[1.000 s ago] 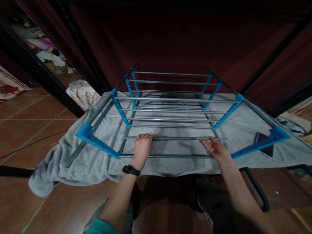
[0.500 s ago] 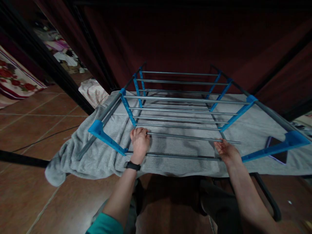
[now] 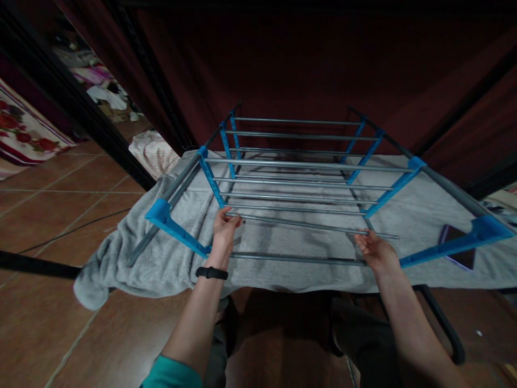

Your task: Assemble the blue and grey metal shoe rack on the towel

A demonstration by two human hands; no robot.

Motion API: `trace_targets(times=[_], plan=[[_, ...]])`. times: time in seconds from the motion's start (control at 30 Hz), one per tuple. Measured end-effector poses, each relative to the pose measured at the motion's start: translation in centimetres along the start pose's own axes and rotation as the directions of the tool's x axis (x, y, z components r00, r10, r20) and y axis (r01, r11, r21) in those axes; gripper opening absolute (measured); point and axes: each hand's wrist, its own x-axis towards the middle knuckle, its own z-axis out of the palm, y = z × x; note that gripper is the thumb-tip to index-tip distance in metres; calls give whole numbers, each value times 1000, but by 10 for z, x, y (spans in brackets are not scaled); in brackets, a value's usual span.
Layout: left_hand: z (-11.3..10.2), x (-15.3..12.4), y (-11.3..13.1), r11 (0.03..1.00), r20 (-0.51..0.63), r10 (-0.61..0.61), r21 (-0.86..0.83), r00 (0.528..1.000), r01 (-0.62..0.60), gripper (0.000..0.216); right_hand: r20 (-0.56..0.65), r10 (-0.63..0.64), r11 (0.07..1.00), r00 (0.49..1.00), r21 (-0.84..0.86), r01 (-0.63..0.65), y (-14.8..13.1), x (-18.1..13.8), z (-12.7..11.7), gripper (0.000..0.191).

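A loose metal rod [image 3: 299,223] runs crosswise between my two hands, its right end sticking out past the right one. My left hand [image 3: 224,230] pinches the rod near its left end, close to a blue plastic bracket. The fingers of my right hand [image 3: 372,248] are closed around the rod towards its right end. Around them lies a rack [image 3: 311,165] of grey metal tubes joined by blue plastic side brackets [image 3: 177,229]. Its front tube [image 3: 299,260] passes just below the rod, nearer to me.
The rack rests on a grey blanket [image 3: 161,275] spread over a bed or bench. A phone [image 3: 456,237] lies at the right, partly behind a blue bracket. A dark red curtain [image 3: 283,64] hangs behind. Black posts [image 3: 81,102] and tiled floor [image 3: 48,226] show at the left.
My left hand has shifted slightly left and turned, its fingers now pinching the rod's left end, which sits a little farther left and higher. My right hand stays in place.
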Motion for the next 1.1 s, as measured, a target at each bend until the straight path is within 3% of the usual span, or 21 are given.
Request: trace_targets(times=[0.1, 0.2, 0.3, 0.4, 0.63, 0.77, 0.97, 1.1], plan=[[0, -2, 3, 993, -68, -1, -118, 998, -7, 40, 4, 4, 1000, 1000, 6, -4, 0, 0, 0, 24], [-2, -3, 8, 975, -105, -97, -211, 990, 73, 30, 23, 11, 1000, 1000, 10, -11, 1, -2, 1, 23], [-2, -2, 13, 925, -60, -278, -286, 959, 250, 14, 30, 19, 1000, 999, 8, -19, 2, -3, 1, 23], [1, -2, 13, 863, -8, -415, -319, 910, 390, 14, 45, 23, 1000, 999, 9, -23, 4, -2, 2, 24], [13, -11, 5, 822, 75, -478, -314, 875, 475, 15, 48, 32, 999, 998, 19, -33, 7, 1, 1, 21], [18, -16, 4, 846, 90, -435, -300, 896, 441, 18, 34, 38, 999, 999, 11, -38, 5, 2, 0, 21], [17, -17, 11, 901, 105, -229, -353, 968, 251, 11, -56, 40, 999, 998, -7, -41, 1, 5, -2, 22], [16, -18, 17, 924, 125, -94, -358, 988, 133, 10, -126, 23, 1000, 992, 6, -23, -2, 10, -5, 27]])
